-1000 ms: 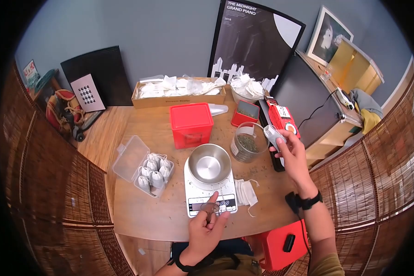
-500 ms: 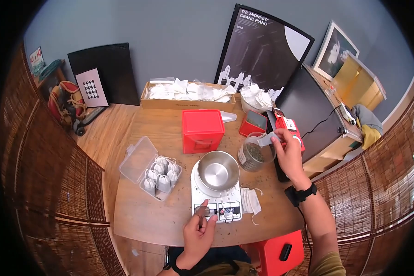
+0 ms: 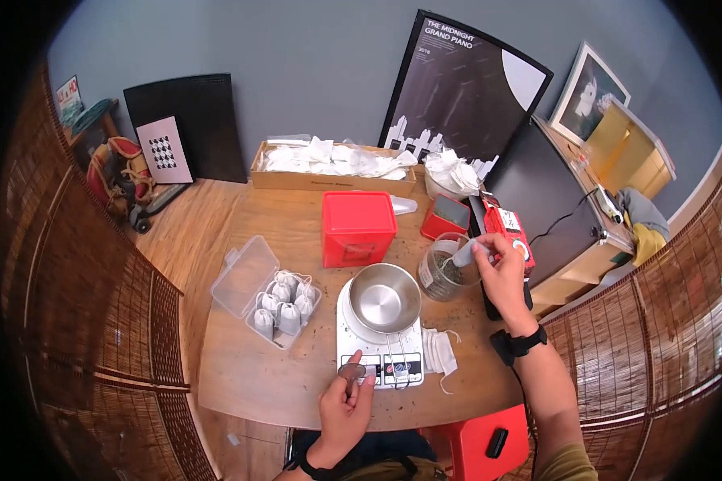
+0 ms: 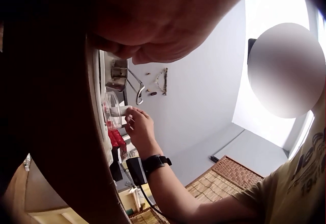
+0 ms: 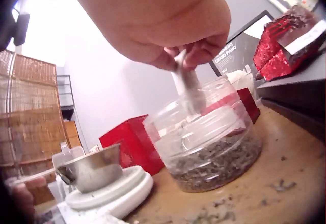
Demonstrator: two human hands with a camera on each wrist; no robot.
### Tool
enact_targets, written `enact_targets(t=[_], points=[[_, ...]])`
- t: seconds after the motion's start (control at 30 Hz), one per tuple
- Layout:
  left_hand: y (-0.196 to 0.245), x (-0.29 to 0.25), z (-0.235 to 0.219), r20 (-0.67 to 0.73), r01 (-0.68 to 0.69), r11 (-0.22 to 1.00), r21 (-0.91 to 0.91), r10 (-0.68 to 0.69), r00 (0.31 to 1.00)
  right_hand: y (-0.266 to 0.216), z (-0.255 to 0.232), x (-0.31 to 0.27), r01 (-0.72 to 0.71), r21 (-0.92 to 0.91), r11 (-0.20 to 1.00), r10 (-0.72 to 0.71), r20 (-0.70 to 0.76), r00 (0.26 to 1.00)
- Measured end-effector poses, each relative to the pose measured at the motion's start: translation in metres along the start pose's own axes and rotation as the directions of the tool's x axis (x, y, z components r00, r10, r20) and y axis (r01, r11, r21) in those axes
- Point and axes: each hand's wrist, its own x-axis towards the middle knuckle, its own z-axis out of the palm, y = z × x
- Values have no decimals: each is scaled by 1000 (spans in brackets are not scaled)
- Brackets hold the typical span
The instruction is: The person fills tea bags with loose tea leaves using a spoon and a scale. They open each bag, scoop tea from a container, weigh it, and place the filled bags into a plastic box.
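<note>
My right hand pinches a small whitish bag by its upper end; its lower end is inside the clear round jar of dried green leaves. My left hand is at the front edge of the white kitchen scale, thumb and forefinger on a small round shiny thing; I cannot tell its kind. On the scale stands a steel cup with a wire handle, its bottom bare. Flat white drawstring bags lie right of the scale. Several filled bags sit in an open clear box.
A red lidded tin stands behind the scale, and a smaller open red tin holds leaves. At the back are a cardboard box of white bags and a bowl of more. A red packet lies at the right.
My right hand has turned the small whitish bag downward and lowered it into the jar. The left hand has shifted slightly left on the scale's front. The head view has swung a little.
</note>
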Motion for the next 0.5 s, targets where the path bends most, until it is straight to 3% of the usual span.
enact_targets(t=[0.07, 0.17, 0.27, 0.37, 0.5], points=[[4, -1, -1, 1, 8, 1000, 8, -8, 1000, -2, -2, -2, -22, -19, 1000, 23, 52, 998], [3, -1, -1, -6, 11, 1000, 3, -11, 1000, -6, 0, -1, -36, -28, 999, 37, 4, 999], [6, -2, -2, 2, 9, 1000, 7, -9, 1000, -3, 4, -2, 43, 46, 998, -38, -94, 995], [3, -3, -2, 7, -10, 1000, 4, 10, 1000, 7, 3, -4, -15, -33, 999, 17, 37, 999], [5, -3, -2, -2, 3, 1000, 24, -3, 1000, 5, -1, -5, -7, -22, 1000, 8, 42, 999]])
